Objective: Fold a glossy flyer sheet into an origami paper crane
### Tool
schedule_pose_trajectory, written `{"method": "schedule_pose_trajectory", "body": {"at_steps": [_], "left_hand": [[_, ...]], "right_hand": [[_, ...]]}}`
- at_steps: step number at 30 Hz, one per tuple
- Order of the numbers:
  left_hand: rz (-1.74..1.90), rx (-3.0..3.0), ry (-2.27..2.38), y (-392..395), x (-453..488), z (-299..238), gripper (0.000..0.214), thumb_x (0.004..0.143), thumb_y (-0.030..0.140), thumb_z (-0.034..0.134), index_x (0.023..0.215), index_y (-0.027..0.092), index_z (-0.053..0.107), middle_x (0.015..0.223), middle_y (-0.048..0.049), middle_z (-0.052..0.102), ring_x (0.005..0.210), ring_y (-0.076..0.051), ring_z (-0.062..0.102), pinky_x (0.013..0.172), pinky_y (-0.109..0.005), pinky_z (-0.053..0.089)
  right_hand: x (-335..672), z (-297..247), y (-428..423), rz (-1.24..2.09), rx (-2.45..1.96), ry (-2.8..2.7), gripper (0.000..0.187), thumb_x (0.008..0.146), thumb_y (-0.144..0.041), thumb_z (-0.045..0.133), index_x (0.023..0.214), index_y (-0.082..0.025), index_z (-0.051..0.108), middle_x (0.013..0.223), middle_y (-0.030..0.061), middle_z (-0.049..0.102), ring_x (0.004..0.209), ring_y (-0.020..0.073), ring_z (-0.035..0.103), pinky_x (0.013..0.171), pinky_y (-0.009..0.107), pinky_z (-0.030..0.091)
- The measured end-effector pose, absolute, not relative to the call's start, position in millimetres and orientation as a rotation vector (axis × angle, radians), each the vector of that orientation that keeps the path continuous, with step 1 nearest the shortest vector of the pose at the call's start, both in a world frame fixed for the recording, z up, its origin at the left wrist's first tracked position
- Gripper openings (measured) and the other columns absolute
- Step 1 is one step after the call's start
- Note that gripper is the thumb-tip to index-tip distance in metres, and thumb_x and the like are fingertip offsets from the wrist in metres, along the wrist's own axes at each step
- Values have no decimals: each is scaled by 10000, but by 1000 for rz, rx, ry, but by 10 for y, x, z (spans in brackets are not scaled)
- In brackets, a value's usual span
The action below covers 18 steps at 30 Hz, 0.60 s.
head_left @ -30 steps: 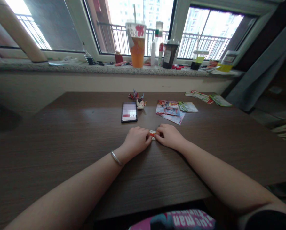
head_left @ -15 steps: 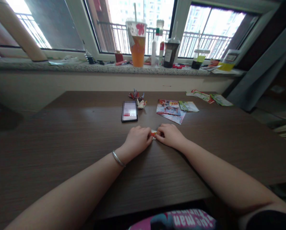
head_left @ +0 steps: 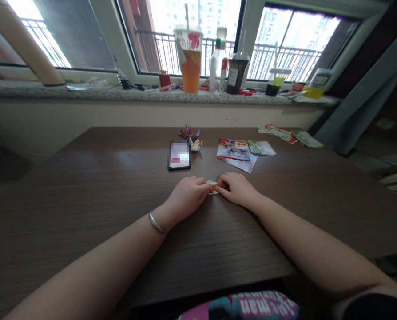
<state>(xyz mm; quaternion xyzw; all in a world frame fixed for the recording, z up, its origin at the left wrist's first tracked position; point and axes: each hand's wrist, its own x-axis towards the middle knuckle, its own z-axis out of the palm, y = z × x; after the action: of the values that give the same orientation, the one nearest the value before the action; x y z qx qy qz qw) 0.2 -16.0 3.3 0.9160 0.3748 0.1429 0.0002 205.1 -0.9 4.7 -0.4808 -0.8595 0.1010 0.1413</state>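
My left hand (head_left: 187, 195) and my right hand (head_left: 236, 189) meet at the middle of the dark wooden table (head_left: 85, 200). Both are closed, pinching a small folded piece of printed paper (head_left: 212, 186) that rests on the tabletop; only a white and red sliver of it shows between the fingertips. A silver bangle (head_left: 156, 223) circles my left wrist.
A phone (head_left: 179, 155) lies flat just beyond my hands. Small folded paper figures (head_left: 191, 138) sit behind it. Printed leaflets (head_left: 238, 153) lie at right, more leaflets (head_left: 287, 134) near the far right edge. Drink cups (head_left: 191, 60) and bottles line the windowsill.
My left wrist has slid slightly left and the fingertips have shifted a little on the folded paper. Otherwise nothing has moved.
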Motion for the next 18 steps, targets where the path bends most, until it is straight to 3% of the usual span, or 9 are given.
{"method": "schedule_pose_trajectory", "body": {"at_steps": [18], "left_hand": [[275, 3233, 1105, -286, 53, 54, 112, 891, 149, 542, 959, 168, 629, 979, -58, 618, 859, -221, 552, 739, -354, 451]], "right_hand": [[2032, 24, 15, 155, -1397, -2526, 133, 880, -287, 572, 825, -172, 610, 854, 47, 655, 818, 173, 574, 721, 269, 358]]}}
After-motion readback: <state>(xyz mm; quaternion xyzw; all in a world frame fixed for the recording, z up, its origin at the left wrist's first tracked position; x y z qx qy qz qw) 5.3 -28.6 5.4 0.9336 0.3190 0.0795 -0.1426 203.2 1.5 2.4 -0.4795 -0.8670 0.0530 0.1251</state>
